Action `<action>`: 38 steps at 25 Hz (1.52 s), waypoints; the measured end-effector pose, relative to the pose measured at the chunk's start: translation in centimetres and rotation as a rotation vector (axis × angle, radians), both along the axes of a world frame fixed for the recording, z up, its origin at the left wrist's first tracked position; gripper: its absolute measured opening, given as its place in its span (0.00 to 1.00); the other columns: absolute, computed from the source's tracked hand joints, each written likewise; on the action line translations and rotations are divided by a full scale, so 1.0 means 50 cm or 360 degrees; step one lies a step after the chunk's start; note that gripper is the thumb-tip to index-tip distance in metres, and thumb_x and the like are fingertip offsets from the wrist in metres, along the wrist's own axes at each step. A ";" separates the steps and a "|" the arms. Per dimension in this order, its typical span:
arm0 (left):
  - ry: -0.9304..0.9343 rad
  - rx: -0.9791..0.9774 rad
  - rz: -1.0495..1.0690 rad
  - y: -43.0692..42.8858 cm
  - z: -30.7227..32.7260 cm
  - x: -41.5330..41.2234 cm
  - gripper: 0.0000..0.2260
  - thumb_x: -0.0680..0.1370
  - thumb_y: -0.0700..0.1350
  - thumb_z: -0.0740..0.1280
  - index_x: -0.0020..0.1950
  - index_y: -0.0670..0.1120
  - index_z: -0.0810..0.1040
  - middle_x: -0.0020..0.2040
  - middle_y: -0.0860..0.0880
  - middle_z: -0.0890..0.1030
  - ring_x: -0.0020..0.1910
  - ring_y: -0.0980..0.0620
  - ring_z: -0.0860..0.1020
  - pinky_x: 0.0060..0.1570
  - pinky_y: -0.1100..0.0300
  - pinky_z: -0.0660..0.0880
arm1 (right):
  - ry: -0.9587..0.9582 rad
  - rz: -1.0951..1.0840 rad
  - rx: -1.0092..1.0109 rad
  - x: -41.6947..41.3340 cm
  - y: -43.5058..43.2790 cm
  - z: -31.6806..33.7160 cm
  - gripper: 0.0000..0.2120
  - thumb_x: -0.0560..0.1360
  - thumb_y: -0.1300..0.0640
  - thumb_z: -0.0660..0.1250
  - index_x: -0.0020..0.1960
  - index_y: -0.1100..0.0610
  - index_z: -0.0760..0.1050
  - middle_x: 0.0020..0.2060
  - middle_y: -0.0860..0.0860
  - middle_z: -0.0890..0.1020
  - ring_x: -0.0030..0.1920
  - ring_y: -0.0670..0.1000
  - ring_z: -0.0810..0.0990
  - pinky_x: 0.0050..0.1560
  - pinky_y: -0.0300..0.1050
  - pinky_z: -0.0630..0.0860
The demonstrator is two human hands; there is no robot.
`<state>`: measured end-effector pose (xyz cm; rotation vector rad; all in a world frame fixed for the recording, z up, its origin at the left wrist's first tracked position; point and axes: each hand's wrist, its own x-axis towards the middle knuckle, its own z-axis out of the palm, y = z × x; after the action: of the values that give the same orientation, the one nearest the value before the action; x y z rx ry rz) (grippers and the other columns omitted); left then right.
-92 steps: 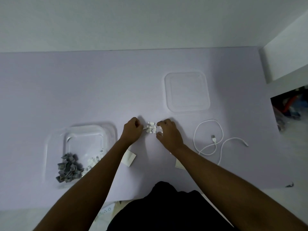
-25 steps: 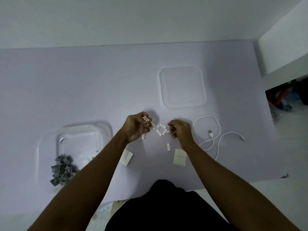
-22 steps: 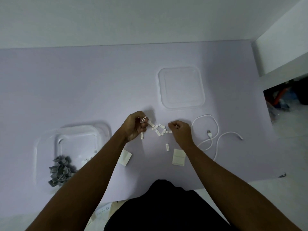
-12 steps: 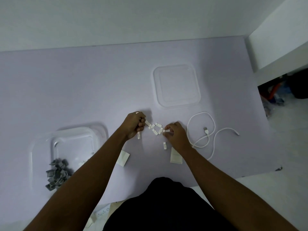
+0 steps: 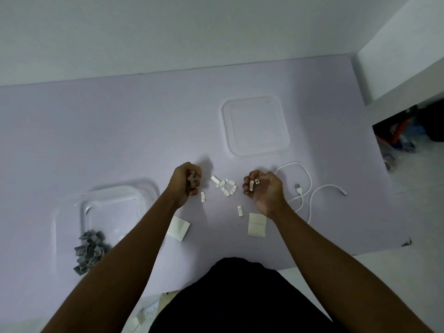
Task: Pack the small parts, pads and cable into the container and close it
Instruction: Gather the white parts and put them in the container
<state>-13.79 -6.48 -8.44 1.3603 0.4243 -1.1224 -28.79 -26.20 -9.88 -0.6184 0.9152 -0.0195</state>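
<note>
Here, container (image 5: 72,212) sits near-left of left hand (image 5: 185,186), nearer it than right hand (image 5: 263,189). Both hands curled on white parts. Loose parts (image 5: 224,186) between them; cable (image 5: 305,188) right; lid (image 5: 254,127) beyond.

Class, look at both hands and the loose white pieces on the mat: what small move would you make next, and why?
Probably carry the left hand across to the open container and drop its white clips there. Both hands already hold clips, the right hand too, and the container holds only grey parts so far. The scattered clips can wait.
</note>
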 end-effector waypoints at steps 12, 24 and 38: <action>-0.1406 0.1336 -0.1368 -0.004 -0.058 -0.081 0.19 0.74 0.58 0.69 0.52 0.42 0.80 0.49 0.43 0.83 0.48 0.43 0.81 0.42 0.56 0.73 | 0.0167 0.1184 -0.2089 0.077 0.080 -0.053 0.15 0.72 0.52 0.74 0.57 0.57 0.82 0.52 0.55 0.83 0.50 0.53 0.81 0.52 0.47 0.78; -0.0302 0.0376 0.0012 0.062 -0.047 -0.092 0.15 0.75 0.45 0.63 0.28 0.46 0.69 0.22 0.52 0.66 0.23 0.52 0.62 0.24 0.61 0.58 | 0.0261 0.0923 -0.1519 0.121 0.113 -0.066 0.08 0.73 0.56 0.72 0.39 0.60 0.77 0.36 0.53 0.79 0.34 0.49 0.75 0.36 0.40 0.74; 0.0302 -0.0342 0.0294 0.125 -0.010 -0.029 0.06 0.73 0.43 0.59 0.36 0.47 0.69 0.28 0.52 0.66 0.20 0.57 0.60 0.20 0.68 0.50 | 0.0336 0.0681 -0.1023 0.091 0.047 -0.026 0.20 0.77 0.51 0.69 0.30 0.59 0.73 0.25 0.55 0.73 0.26 0.50 0.69 0.30 0.43 0.66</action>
<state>-15.22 -0.22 -8.92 1.0104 0.5392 -1.1127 -24.23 -23.84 -11.19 -1.4278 0.9631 0.1427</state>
